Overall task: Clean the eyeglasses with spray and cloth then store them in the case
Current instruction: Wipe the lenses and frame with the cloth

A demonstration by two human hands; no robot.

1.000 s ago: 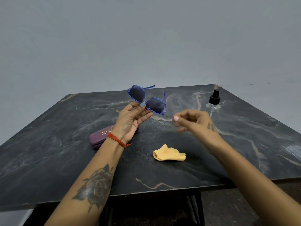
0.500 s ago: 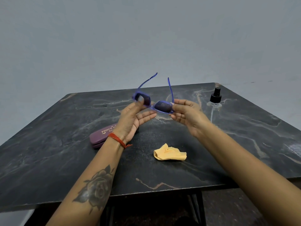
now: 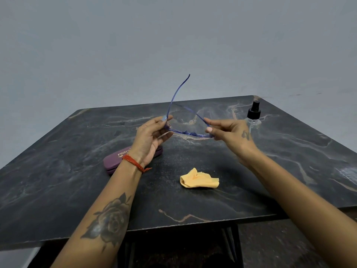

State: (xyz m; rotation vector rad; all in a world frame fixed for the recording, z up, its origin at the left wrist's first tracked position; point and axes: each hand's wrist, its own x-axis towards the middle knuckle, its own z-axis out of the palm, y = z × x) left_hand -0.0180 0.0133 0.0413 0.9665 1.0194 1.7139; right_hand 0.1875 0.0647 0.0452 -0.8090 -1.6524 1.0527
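Both hands hold the blue glasses (image 3: 190,133) in the air above the dark marbled worktop (image 3: 58,190): the left hand (image 3: 149,139) pinches the frame's left corner between thumb and fingers, and the right hand (image 3: 229,133) pinches the right corner the same way, with the frame seen edge-on and the temples unfolded, one pointing up. Below them on the worktop lie a closed purple case (image 3: 116,161), partly hidden behind the left wrist, and a crumpled yellow cloth (image 3: 199,179) near the front edge. A clear spray bottle (image 3: 254,116) with a black top stands upright at the far right.
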